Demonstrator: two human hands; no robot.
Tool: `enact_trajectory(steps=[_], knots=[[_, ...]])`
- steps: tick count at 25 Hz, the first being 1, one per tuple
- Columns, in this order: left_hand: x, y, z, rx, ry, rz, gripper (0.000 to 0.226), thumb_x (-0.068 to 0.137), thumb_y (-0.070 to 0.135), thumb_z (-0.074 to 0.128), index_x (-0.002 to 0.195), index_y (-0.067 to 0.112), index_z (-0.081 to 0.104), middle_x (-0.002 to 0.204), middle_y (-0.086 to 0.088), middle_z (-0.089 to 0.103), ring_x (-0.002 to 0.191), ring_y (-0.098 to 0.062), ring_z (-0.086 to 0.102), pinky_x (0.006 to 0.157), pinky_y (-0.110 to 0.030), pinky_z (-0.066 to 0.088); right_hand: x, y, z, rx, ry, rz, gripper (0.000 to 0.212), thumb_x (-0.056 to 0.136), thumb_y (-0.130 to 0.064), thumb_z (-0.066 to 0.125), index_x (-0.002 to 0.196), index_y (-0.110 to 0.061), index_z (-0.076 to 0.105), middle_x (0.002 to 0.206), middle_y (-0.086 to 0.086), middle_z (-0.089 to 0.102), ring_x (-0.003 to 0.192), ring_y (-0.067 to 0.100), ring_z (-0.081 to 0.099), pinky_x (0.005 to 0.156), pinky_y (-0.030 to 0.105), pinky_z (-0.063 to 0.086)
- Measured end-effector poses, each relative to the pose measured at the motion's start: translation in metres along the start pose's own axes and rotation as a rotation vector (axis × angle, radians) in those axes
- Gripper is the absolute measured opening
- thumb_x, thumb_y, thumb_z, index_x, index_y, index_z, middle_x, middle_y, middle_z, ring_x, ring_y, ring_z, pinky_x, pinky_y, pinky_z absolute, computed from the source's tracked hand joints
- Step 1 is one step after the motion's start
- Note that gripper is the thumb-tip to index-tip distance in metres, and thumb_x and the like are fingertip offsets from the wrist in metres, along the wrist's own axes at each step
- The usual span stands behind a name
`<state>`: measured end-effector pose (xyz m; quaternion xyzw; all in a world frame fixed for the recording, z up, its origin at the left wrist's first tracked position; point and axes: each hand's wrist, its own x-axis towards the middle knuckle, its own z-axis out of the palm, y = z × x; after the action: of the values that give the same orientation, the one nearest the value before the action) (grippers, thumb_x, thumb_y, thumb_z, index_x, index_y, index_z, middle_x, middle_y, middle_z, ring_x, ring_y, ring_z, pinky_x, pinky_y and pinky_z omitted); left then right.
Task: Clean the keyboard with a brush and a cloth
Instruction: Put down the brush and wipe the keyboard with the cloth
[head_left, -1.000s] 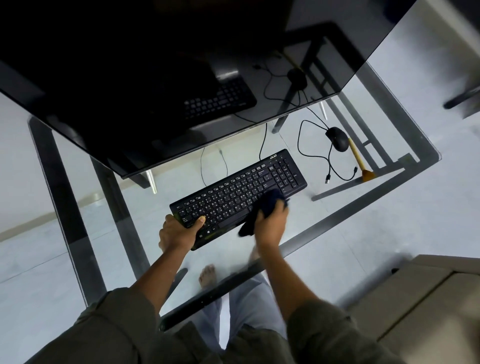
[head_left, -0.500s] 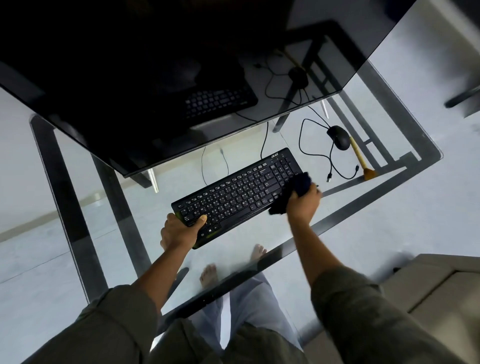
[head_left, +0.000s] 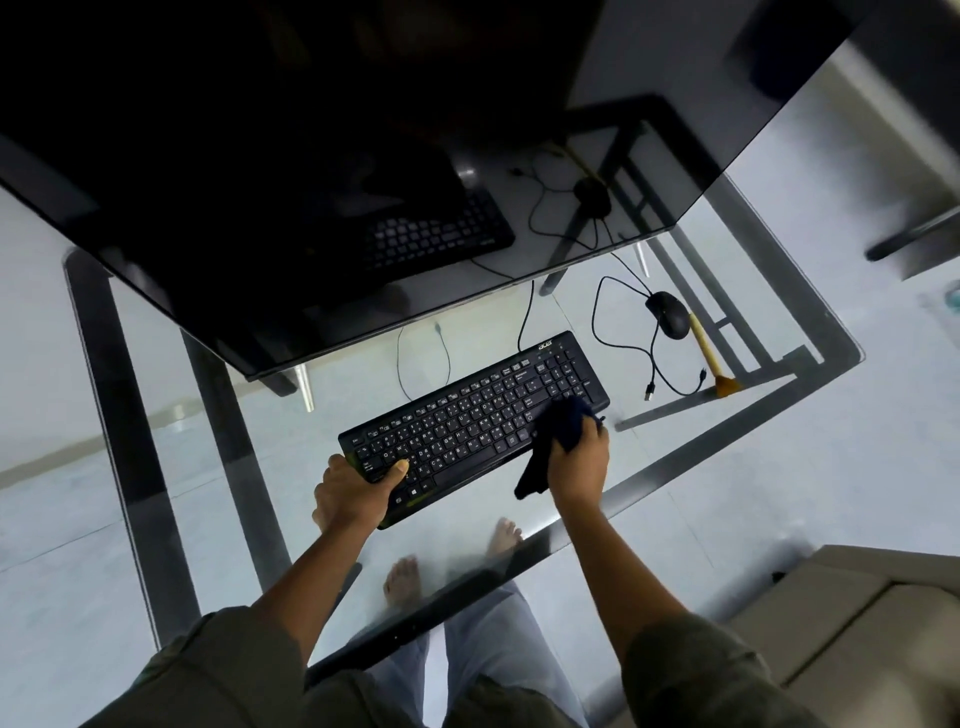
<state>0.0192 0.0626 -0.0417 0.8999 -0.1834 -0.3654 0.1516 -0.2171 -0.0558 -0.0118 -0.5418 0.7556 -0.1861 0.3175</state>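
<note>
A black keyboard (head_left: 478, 421) lies slanted on the glass table (head_left: 623, 499). My left hand (head_left: 353, 491) grips its near left corner, thumb on the keys. A dark blue cloth (head_left: 558, 434) is bunched in my right hand (head_left: 579, 460), which presses it onto the keyboard's near right corner; a tail of the cloth hangs toward me. The brush (head_left: 709, 358), with a wooden handle and orange bristles, lies on the table to the right of the mouse.
A large dark monitor (head_left: 363, 156) looms over the far side of the keyboard. A black mouse (head_left: 672, 314) with a looping cable sits at the right. The table's dark frame (head_left: 727, 441) runs along the near edge. A beige seat (head_left: 857, 623) stands at lower right.
My right hand with the cloth swept from the keyboard's middle front out to its right end, then came slightly back onto the near right corner. My left hand kept its hold.
</note>
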Motion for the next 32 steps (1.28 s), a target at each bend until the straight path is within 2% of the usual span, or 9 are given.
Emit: enact_trajectory(steps=[5,10,12,15,17,22,24,27,32], knots=[[-0.001,0.001,-0.001,0.001,0.014,0.001,0.08,0.071,0.066,0.077,0.116,0.005,0.05,0.119,-0.017,0.064,0.114,-0.042,0.058,0.093,-0.055,0.051,0.075,-0.017,-0.029,-0.18,0.055,0.055,0.041,0.094,-0.009,0.057,0.134,-0.005,0.054,0.134,0.02,0.049,0.113,0.041,0.059,0.098,0.046,0.049],[-0.002,0.001,0.0,-0.004,0.012,0.003,0.08,0.072,0.065,0.077,0.116,0.005,0.05,0.12,-0.017,0.064,0.115,-0.042,0.058,0.091,-0.054,0.05,0.054,-0.032,-0.004,-0.469,-0.275,-0.531,0.04,0.088,-0.009,0.064,0.128,-0.012,0.062,0.133,0.014,0.053,0.104,0.036,0.064,0.092,0.044,0.055],[-0.002,0.002,0.0,-0.007,0.007,-0.001,0.08,0.071,0.066,0.077,0.116,0.006,0.049,0.119,-0.017,0.064,0.115,-0.041,0.058,0.092,-0.054,0.05,0.074,-0.036,-0.007,-0.415,-0.213,-0.483,0.04,0.09,-0.01,0.063,0.13,-0.013,0.062,0.131,0.014,0.053,0.102,0.036,0.064,0.093,0.042,0.054],[-0.001,0.002,0.001,-0.009,0.006,-0.014,0.079,0.071,0.068,0.076,0.114,0.008,0.049,0.118,-0.015,0.064,0.115,-0.039,0.058,0.093,-0.054,0.05,0.118,-0.047,-0.018,-0.277,0.021,-0.147,0.039,0.091,-0.008,0.057,0.129,-0.009,0.061,0.129,0.017,0.052,0.104,0.04,0.063,0.095,0.042,0.05],[-0.001,0.001,0.001,-0.012,0.018,-0.013,0.078,0.07,0.068,0.076,0.113,0.009,0.049,0.117,-0.014,0.065,0.114,-0.039,0.059,0.092,-0.054,0.05,0.123,-0.059,-0.013,-0.289,0.028,-0.074,0.037,0.091,-0.01,0.056,0.128,-0.008,0.062,0.133,0.018,0.048,0.107,0.042,0.062,0.097,0.044,0.05],[0.0,0.0,0.002,-0.007,0.021,-0.015,0.077,0.07,0.07,0.075,0.111,0.01,0.049,0.114,-0.013,0.066,0.111,-0.038,0.06,0.091,-0.053,0.051,0.062,-0.077,0.027,-0.575,-0.348,-0.616,0.037,0.089,-0.015,0.067,0.126,-0.013,0.063,0.14,0.015,0.049,0.111,0.034,0.061,0.1,0.047,0.053],[-0.001,0.001,0.002,-0.004,0.012,-0.017,0.077,0.07,0.07,0.075,0.111,0.01,0.049,0.115,-0.013,0.066,0.112,-0.038,0.059,0.091,-0.053,0.05,0.079,-0.075,0.018,-0.541,-0.283,-0.564,0.036,0.09,-0.015,0.065,0.127,-0.012,0.063,0.138,0.016,0.05,0.108,0.035,0.063,0.099,0.044,0.053],[0.0,0.001,0.002,-0.011,0.02,-0.022,0.075,0.07,0.07,0.074,0.11,0.012,0.049,0.114,-0.012,0.065,0.112,-0.037,0.059,0.092,-0.053,0.05,0.12,-0.081,-0.002,-0.468,-0.123,-0.266,0.036,0.09,-0.013,0.064,0.126,-0.007,0.063,0.131,0.02,0.056,0.103,0.038,0.065,0.095,0.04,0.051],[-0.001,0.001,0.002,-0.001,0.013,-0.029,0.076,0.071,0.07,0.075,0.111,0.011,0.048,0.115,-0.013,0.065,0.113,-0.038,0.058,0.093,-0.052,0.049,0.105,-0.088,0.013,-0.596,-0.364,-0.646,0.036,0.086,-0.01,0.066,0.122,-0.013,0.067,0.122,0.016,0.062,0.104,0.037,0.065,0.094,0.041,0.052]])
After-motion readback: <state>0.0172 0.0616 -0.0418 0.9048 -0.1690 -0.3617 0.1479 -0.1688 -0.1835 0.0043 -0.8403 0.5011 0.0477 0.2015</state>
